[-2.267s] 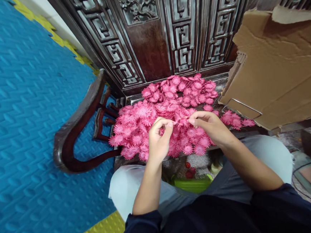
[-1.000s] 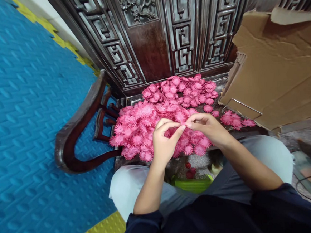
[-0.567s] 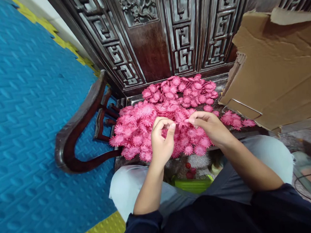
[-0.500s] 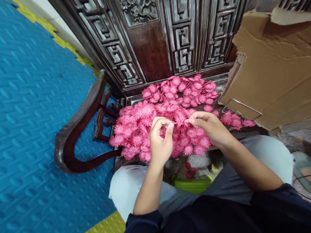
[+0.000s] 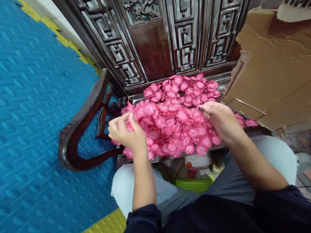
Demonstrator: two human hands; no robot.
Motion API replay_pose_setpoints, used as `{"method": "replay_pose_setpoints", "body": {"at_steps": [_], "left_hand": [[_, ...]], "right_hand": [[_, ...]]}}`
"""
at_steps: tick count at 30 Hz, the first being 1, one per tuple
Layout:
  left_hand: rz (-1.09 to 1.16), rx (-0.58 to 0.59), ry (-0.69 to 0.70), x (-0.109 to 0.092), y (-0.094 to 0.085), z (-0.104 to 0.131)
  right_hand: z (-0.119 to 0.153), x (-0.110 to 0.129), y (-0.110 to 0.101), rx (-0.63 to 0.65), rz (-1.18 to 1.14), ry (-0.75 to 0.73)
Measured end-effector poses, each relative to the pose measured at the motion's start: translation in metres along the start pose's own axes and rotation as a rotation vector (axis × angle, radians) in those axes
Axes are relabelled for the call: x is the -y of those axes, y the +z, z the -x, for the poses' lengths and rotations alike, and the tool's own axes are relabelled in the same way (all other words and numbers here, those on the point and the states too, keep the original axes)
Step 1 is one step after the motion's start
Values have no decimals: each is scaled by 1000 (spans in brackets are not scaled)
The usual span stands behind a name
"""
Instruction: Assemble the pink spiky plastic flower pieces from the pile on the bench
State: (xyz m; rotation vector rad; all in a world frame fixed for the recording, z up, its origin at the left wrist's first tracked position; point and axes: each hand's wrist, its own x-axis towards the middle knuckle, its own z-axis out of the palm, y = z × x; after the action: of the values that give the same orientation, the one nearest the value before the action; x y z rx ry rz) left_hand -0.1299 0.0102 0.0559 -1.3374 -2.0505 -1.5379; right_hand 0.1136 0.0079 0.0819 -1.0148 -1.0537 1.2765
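A heap of pink, many-pointed flower pieces (image 5: 172, 126) covers the dark wooden seat. My left hand (image 5: 128, 131) is over the left end of the heap, thumb and forefinger pinched together. Pink shows at those fingertips, but whether it is held or lies in the heap behind I cannot tell. At the right side of the heap, my right hand (image 5: 222, 118) pinches a small pink piece (image 5: 201, 106); its tip pokes out to the left of the fingers. The hands are wide apart.
A curved wooden armrest (image 5: 66, 148) borders the seat at left, beside blue foam matting (image 5: 25, 141). Carved wooden panels (image 5: 151, 48) rise behind. A cardboard box (image 5: 281, 74) stands at right. Something bright green (image 5: 194, 185) is below, between the knees.
My hands were close together over the middle of the heap, fingertips nearly meeting. Now my left hand has moved left and my right hand a little right and away from me.
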Motion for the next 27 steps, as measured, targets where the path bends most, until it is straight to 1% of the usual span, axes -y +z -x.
{"method": "replay_pose_setpoints", "body": {"at_steps": [2, 4, 5, 6, 7, 9, 10, 13, 14, 16, 18, 21, 24, 27], "left_hand": [[-149, 129, 46, 10, 11, 0], [-193, 237, 72, 14, 20, 3], [-185, 254, 75, 14, 23, 6], [-162, 245, 74, 11, 24, 8], [-119, 221, 73, 6, 23, 11], [22, 192, 92, -10, 16, 19], [124, 220, 117, -20, 11, 24], [382, 471, 186, -51, -3, 41], [439, 535, 181, -58, -6, 47], [540, 608, 119, -68, -9, 54], [649, 650, 23, -70, -7, 58], [790, 730, -93, -66, -2, 56], [810, 751, -131, -62, 1, 53], [790, 740, -116, -61, 0, 51]], "right_hand": [[2, 0, 2, 29, 12, 20], [4, -2, 5, 56, 24, 42], [5, -3, 6, 74, 30, 49], [6, -5, 8, 93, 35, 54], [6, -6, 9, 106, 39, 56], [7, -9, 12, 124, 42, 63], [7, -9, 13, 134, 43, 70], [8, -11, 17, 175, 56, 90], [8, -10, 18, 191, 60, 94], [8, -10, 19, 211, 63, 97], [9, -9, 19, 221, 55, 96], [10, -8, 19, 237, 51, 93], [11, -8, 18, 259, 61, 95], [12, -9, 19, 271, 61, 91]]}}
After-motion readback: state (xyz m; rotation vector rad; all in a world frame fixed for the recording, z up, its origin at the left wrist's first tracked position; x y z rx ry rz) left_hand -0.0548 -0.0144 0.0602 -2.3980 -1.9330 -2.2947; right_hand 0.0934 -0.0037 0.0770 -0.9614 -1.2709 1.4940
